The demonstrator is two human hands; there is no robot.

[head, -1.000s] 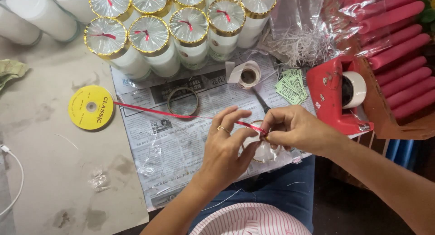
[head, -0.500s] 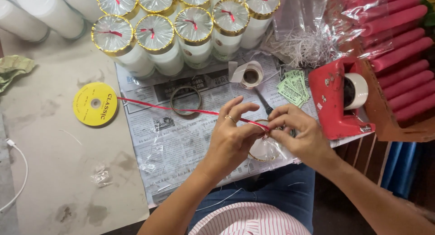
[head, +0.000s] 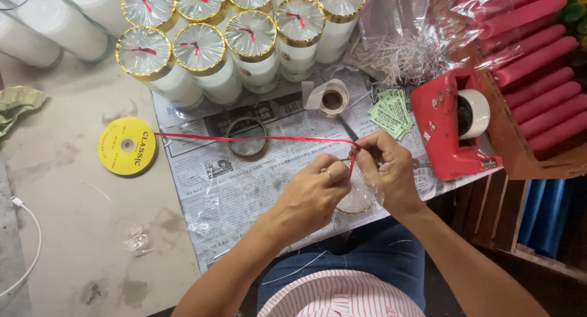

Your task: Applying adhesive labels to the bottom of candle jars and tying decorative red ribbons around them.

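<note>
A thin red ribbon [head: 257, 138] runs taut from a yellow spool [head: 126, 146] lying flat at the left, across the newspaper, to my right hand [head: 385, 170], which pinches its end. My left hand [head: 312, 195], with a ring on one finger, presses down on a jar [head: 359, 199] wrapped in clear film with a gold rim, held at the table's near edge. The two hands touch above the jar's top. A short red ribbon tail hangs between them.
Several white candle jars [head: 202, 54] with gold rims and red bows stand at the back. A gold ring [head: 246, 136], a small tape roll [head: 333, 100], green slips [head: 391, 112], a red tape dispenser [head: 449, 127], pink candles [head: 538, 60], shredded film, and a white cable [head: 27, 243] surround the newspaper [head: 232, 195].
My right hand has lifted the ribbon end up and away, pulling the ribbon straighter. My left hand has closed its fingers down onto the jar.
</note>
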